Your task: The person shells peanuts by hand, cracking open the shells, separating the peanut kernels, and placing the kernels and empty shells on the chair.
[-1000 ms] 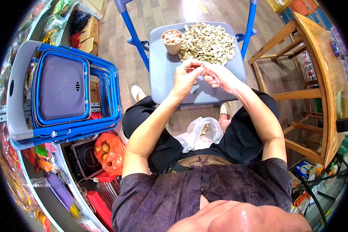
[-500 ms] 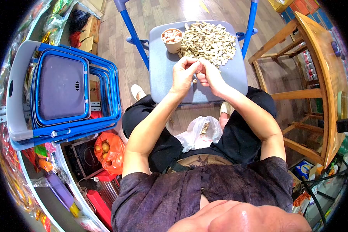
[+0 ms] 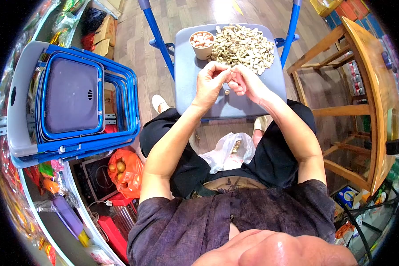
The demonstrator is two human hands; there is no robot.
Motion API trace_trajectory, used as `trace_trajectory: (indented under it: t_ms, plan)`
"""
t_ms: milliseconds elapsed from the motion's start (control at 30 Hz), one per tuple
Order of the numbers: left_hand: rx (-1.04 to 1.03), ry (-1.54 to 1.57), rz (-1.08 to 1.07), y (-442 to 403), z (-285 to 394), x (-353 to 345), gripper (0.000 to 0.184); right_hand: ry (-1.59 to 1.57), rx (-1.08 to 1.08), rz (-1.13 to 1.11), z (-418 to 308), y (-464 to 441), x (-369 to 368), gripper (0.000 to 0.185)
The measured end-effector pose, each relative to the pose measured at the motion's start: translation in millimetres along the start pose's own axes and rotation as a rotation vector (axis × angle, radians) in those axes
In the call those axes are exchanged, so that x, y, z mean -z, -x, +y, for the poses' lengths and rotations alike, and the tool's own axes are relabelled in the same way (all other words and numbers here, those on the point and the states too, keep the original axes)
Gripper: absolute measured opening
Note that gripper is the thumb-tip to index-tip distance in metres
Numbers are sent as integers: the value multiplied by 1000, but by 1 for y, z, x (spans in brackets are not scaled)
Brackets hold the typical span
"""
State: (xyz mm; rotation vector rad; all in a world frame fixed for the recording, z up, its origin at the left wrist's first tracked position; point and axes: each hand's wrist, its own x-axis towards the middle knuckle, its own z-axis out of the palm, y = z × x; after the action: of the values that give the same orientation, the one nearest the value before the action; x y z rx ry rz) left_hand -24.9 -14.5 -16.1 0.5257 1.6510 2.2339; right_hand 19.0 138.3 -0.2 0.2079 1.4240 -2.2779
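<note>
My left hand (image 3: 211, 84) and my right hand (image 3: 249, 84) meet fingertip to fingertip above the near part of a grey chair seat (image 3: 188, 91). Both are closed in a pinch, and whatever sits between the fingertips is too small and hidden to name. Just past the fingers lies a heap of peanut shells (image 3: 244, 46). To its left stands a paper cup (image 3: 203, 53), upright and filled to the rim with shelled peanuts (image 3: 201, 39). One small loose piece (image 3: 227, 92) rests on the seat below my hands.
A white plastic bag (image 3: 224, 155) with a few peanuts or shells inside lies between my legs. Folded blue-framed chairs (image 3: 73, 97) lean at the left, near an orange bag (image 3: 127, 170) of round produce. A wooden table (image 3: 363, 111) stands at the right.
My right hand has shifted slightly right and its fingers have loosened a little, while the fingertips still meet the left ones. The view has tilted slightly.
</note>
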Motion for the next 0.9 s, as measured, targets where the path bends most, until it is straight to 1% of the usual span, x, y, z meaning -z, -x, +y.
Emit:
trace_trajectory:
  t_ms: [100, 233, 367, 533, 567, 633, 733, 833, 867, 900]
  plan:
    - [17, -40, -36, 3, -1, 3, 8, 69, -11, 8, -3, 3, 2, 35]
    - [23, -43, -29, 5, 0, 2, 9, 177, 10, -5, -4, 5, 7, 38]
    - [3, -46, -25, 3, -7, 1, 5, 202, 2, -31, -2, 1, 14, 39]
    - [-27, -89, -27, 6, -8, -5, 3, 266, 7, 32, 4, 2, 17, 40]
    - [-17, -79, -33, 7, -7, -6, 4, 264, 7, 33, 7, 1, 20, 40]
    - [-6, -70, -41, 8, -7, -8, 4, 248, 12, -35, 10, -1, 26, 41]
    - [-8, -116, -43, 7, -15, -6, 4, 218, 35, -7, 15, 3, 22, 41]
    - [9, -62, 0, 3, -21, -4, 4, 184, 51, -19, 19, 0, 23, 41]
    - [45, -63, 9, 3, -19, -3, 5, 184, 51, -19, 19, 1, 23, 41]
    - [80, -63, 20, 2, -16, -3, 7, 85, 39, -24, 18, 3, 22, 40]
